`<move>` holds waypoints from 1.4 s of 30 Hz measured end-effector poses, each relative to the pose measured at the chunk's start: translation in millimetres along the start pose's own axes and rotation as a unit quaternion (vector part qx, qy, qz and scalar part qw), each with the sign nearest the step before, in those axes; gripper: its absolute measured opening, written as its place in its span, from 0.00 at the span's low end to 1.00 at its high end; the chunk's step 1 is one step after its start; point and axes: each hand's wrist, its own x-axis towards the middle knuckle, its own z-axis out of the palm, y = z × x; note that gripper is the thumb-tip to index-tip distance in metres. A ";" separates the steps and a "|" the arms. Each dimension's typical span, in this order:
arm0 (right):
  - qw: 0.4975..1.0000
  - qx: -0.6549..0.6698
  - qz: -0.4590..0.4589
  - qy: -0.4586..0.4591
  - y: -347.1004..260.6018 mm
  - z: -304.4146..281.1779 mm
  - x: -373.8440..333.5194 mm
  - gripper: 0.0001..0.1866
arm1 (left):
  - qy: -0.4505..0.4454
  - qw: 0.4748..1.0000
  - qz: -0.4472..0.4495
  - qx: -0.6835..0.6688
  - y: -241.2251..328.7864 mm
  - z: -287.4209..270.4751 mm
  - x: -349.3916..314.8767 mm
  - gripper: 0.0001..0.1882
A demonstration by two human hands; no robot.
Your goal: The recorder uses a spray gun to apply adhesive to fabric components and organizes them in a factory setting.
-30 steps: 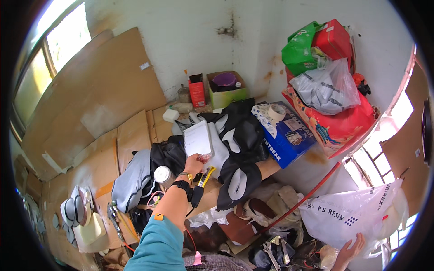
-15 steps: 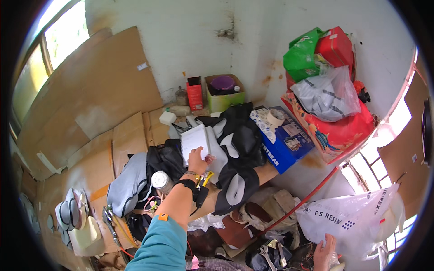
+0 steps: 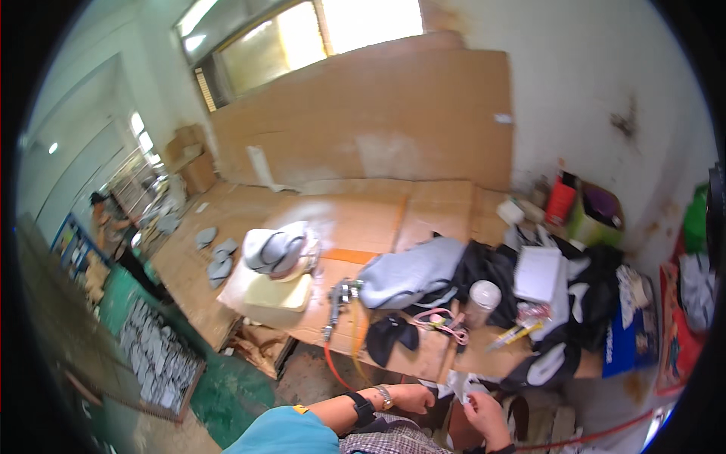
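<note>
Both my hands are low in front of me, at the table's front edge. My left hand [image 3: 413, 399], with a metal band and a black strap on its wrist, is closed with knuckles up; whatever lies in its fingers is hidden. Close by on the right, my right hand [image 3: 488, 416] pinches a crumpled white piece [image 3: 461, 384], thin like film or paper. On the table beyond are a spiral notepad [image 3: 538, 274], a lidded clear jar [image 3: 482, 299], a yellow-handled tool [image 3: 522, 333] and a coiled pink cord [image 3: 446, 324].
A spray gun [image 3: 339, 304] with a red hose lies at the table's front edge, beside grey fabric [image 3: 412, 274]. Stacked grey pads [image 3: 276, 253] rest further left. Blue box [image 3: 631, 344] at right. Cut grey pieces [image 3: 157, 356] fill a floor container; a person [image 3: 113, 227] is far left.
My view has swung left. My left hand has come off the notepad and back towards me; my right hand has come beside it and now pinches the white piece.
</note>
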 end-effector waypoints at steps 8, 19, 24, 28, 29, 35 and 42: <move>0.977 0.098 -0.176 -0.066 -145.1 176.1 158.1 0.12 | 0.293 0.945 -0.131 -0.059 -133.1 -22.8 -183.9 0.16; 0.893 -0.419 -0.148 0.071 -261.7 314.7 239.2 0.34 | 0.468 0.825 -0.263 -0.177 -311.6 -42.4 -415.5 0.19; 0.972 -0.183 -0.119 0.089 -262.3 356.0 288.0 0.27 | 0.654 0.692 -0.179 -0.248 -332.8 -113.9 -466.9 0.19; 0.965 0.262 -0.016 0.025 -340.4 361.4 325.5 0.27 | 0.611 0.582 -0.048 -0.535 -342.8 -180.8 -448.8 0.19; 0.931 0.364 -0.017 0.013 -345.6 362.1 337.9 0.26 | 0.599 0.522 -0.008 -0.608 -338.7 -194.6 -437.8 0.18; 0.940 0.330 0.070 0.058 -383.5 354.6 370.6 0.40 | 0.531 0.557 0.064 -0.635 -345.2 -231.4 -406.8 0.14; 0.979 0.199 0.000 -0.045 -402.0 347.4 374.4 0.14 | 0.670 0.647 -0.007 -0.363 -378.6 -243.6 -420.5 0.12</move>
